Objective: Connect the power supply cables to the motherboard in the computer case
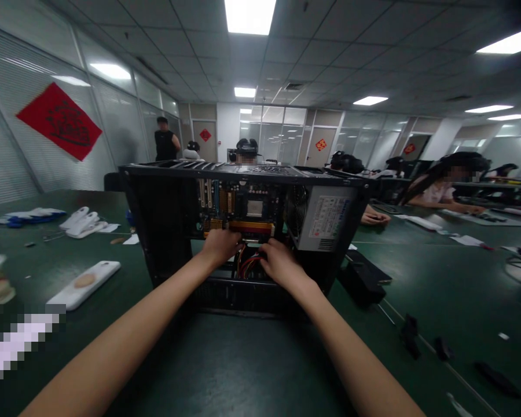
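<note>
Head view, computer case [230, 296]: stands on the green table [243, 359], open toward you.
Hands: your left hand [221, 247] and right hand [283, 263] near the motherboard [255, 208]'s lower edge; I can't tell whether either grips.
Power supply [304, 242]: white label [329, 217], barcode, print too small to read.
Red sign [61, 123]: dark characters, unreadable.

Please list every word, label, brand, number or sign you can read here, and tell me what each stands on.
None reads clearly.
Label on the power supply: print too small and blurred.
Red diamond sign on the left glass wall: dark stylised character, not safely readable.
Red signs on the far doors: too small.
</note>
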### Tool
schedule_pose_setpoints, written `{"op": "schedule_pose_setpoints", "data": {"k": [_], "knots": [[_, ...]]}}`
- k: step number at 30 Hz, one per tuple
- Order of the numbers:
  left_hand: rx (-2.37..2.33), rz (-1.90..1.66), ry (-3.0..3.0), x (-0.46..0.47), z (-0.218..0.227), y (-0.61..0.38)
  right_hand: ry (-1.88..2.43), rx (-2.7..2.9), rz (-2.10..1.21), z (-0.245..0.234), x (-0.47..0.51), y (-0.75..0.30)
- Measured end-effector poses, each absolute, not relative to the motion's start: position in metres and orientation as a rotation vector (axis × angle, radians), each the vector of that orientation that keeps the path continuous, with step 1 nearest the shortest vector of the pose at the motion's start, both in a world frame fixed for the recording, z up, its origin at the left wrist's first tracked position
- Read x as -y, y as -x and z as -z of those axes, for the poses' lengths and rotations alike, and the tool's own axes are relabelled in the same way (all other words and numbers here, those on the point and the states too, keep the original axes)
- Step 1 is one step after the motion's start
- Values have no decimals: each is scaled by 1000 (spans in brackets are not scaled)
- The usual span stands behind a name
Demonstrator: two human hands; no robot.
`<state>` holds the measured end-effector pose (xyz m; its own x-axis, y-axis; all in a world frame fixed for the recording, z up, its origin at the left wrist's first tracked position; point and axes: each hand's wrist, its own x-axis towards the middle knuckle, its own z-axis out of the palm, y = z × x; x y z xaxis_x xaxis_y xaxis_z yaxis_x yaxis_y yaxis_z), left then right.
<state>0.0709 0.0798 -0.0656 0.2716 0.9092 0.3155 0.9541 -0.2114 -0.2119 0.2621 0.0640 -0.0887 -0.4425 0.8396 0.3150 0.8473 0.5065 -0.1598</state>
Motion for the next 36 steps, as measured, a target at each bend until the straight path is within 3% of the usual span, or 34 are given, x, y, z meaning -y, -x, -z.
{"op": "schedule_pose_setpoints", "data": {"k": [10, 36], "knots": [[1909, 444, 2411, -75, 78, -61, 1231, 2707, 472, 75, -84, -247], [1844, 341, 2426, -70, 73, -66, 1246, 2586, 427, 80, -92, -245]]}}
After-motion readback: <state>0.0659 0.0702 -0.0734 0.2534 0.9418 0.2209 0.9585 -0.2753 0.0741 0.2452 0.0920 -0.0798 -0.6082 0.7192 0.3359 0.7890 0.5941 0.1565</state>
